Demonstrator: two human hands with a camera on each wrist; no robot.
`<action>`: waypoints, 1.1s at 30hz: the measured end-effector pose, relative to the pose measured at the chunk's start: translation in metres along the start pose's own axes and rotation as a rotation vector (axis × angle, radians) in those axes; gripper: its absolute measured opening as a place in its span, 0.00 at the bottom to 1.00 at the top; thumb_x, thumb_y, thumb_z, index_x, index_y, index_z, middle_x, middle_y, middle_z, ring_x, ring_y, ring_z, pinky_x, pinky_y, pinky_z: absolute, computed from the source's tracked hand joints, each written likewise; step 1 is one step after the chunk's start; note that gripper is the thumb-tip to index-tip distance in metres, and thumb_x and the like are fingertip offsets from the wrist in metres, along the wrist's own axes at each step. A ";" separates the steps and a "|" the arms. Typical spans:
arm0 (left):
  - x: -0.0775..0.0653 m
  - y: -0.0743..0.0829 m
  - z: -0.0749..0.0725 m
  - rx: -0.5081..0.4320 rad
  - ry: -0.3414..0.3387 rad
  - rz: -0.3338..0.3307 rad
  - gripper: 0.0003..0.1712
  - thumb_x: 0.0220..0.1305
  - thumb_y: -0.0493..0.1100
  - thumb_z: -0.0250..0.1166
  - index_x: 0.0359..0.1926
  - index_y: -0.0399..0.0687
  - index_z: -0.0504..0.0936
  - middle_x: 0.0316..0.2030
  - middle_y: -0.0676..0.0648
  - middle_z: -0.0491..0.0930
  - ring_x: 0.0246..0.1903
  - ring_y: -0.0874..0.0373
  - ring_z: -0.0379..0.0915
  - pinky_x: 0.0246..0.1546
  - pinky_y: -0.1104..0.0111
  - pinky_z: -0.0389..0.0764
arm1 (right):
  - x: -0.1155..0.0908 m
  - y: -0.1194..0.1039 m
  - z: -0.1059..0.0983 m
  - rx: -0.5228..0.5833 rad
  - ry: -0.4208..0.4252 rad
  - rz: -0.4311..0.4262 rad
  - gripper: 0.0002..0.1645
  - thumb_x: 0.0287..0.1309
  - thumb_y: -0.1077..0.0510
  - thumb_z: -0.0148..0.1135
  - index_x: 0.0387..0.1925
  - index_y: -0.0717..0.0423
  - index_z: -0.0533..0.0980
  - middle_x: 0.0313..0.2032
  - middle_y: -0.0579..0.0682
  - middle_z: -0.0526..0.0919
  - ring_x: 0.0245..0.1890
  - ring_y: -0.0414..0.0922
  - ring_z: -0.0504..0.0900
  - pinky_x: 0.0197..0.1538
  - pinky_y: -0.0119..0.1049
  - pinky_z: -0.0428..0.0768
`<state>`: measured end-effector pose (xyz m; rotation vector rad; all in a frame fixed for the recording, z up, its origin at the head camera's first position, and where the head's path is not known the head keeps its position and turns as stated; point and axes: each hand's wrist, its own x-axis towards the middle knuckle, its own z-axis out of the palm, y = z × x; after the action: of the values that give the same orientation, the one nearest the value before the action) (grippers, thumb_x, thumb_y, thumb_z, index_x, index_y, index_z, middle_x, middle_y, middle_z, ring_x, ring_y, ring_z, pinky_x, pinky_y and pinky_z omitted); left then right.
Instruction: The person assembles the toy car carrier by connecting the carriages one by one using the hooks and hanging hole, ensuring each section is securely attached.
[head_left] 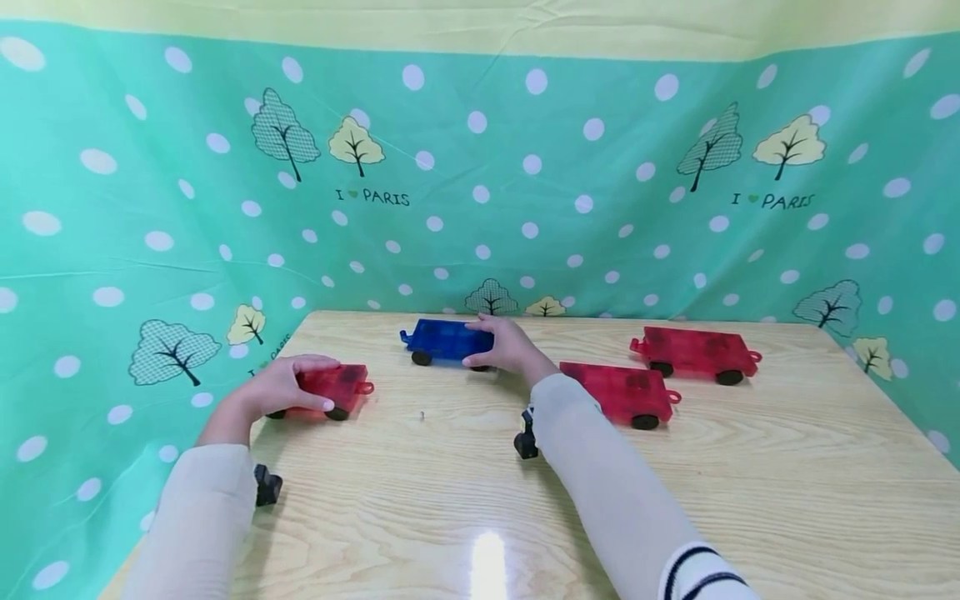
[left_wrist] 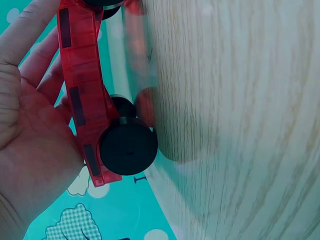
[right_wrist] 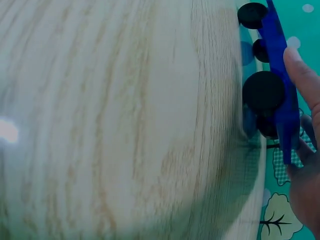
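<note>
At the table's left edge, my left hand (head_left: pixel 273 390) holds a flat red toy wagon (head_left: pixel 343 383) with black wheels and a ring hitch on its right end. Thumb and fingers span its sides; in the left wrist view the palm lies beside the red body (left_wrist: pixel 82 85) and its wheel (left_wrist: pixel 128 146) is by the tabletop. Near the back edge my right hand (head_left: pixel 512 346) grips the right end of a blue toy wagon (head_left: pixel 442 339), whose hook points left. The right wrist view has the thumb along the blue body (right_wrist: pixel 285 100).
Two more red toy wagons stand on the right: one (head_left: pixel 618 390) partly behind my right forearm, the other (head_left: pixel 697 350) farther back. Dark wrist devices sit under both sleeves. A dotted green curtain (head_left: pixel 525 200) hangs behind the wooden table (head_left: pixel 420 483). A tiny speck lies mid-table.
</note>
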<state>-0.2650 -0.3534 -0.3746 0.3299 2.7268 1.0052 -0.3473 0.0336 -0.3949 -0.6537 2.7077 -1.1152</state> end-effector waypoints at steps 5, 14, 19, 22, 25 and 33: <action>-0.001 0.000 -0.001 -0.003 -0.011 -0.009 0.48 0.48 0.51 0.79 0.68 0.41 0.69 0.66 0.32 0.64 0.63 0.34 0.58 0.58 0.44 0.68 | -0.001 0.000 0.003 -0.006 0.038 0.033 0.42 0.51 0.51 0.75 0.68 0.47 0.69 0.69 0.50 0.66 0.71 0.50 0.60 0.69 0.45 0.61; -0.001 0.002 -0.003 0.031 -0.034 0.006 0.49 0.47 0.52 0.79 0.68 0.41 0.69 0.67 0.33 0.64 0.63 0.35 0.58 0.58 0.46 0.68 | -0.004 -0.002 0.001 -0.028 0.045 0.044 0.46 0.48 0.52 0.77 0.68 0.53 0.68 0.67 0.51 0.69 0.69 0.50 0.63 0.68 0.43 0.63; 0.001 0.002 -0.002 0.064 -0.017 0.021 0.51 0.44 0.52 0.80 0.68 0.41 0.70 0.66 0.34 0.65 0.63 0.35 0.57 0.57 0.47 0.69 | -0.009 -0.002 -0.002 -0.039 0.055 0.029 0.46 0.48 0.55 0.77 0.68 0.58 0.67 0.68 0.54 0.68 0.70 0.51 0.62 0.69 0.43 0.61; 0.001 0.003 -0.001 0.069 0.006 0.014 0.51 0.43 0.52 0.81 0.67 0.41 0.71 0.66 0.34 0.66 0.63 0.36 0.59 0.55 0.48 0.71 | -0.012 -0.001 -0.003 -0.053 0.059 0.019 0.45 0.48 0.55 0.77 0.67 0.59 0.69 0.68 0.55 0.68 0.70 0.51 0.61 0.69 0.42 0.60; 0.000 0.005 0.001 0.064 0.020 0.010 0.50 0.42 0.52 0.81 0.66 0.40 0.72 0.65 0.34 0.67 0.61 0.37 0.60 0.53 0.50 0.73 | -0.016 -0.001 -0.003 -0.054 0.054 0.022 0.45 0.48 0.55 0.78 0.66 0.60 0.69 0.68 0.54 0.68 0.70 0.51 0.61 0.69 0.42 0.59; 0.001 0.008 0.003 0.079 0.025 0.029 0.50 0.41 0.51 0.82 0.65 0.38 0.73 0.64 0.34 0.69 0.61 0.37 0.62 0.53 0.50 0.73 | -0.026 -0.005 -0.002 -0.050 0.024 -0.015 0.44 0.47 0.55 0.78 0.65 0.60 0.70 0.67 0.53 0.69 0.70 0.51 0.61 0.69 0.42 0.59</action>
<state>-0.2634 -0.3448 -0.3717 0.3732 2.7976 0.9165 -0.3235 0.0434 -0.3909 -0.6732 2.7638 -1.0681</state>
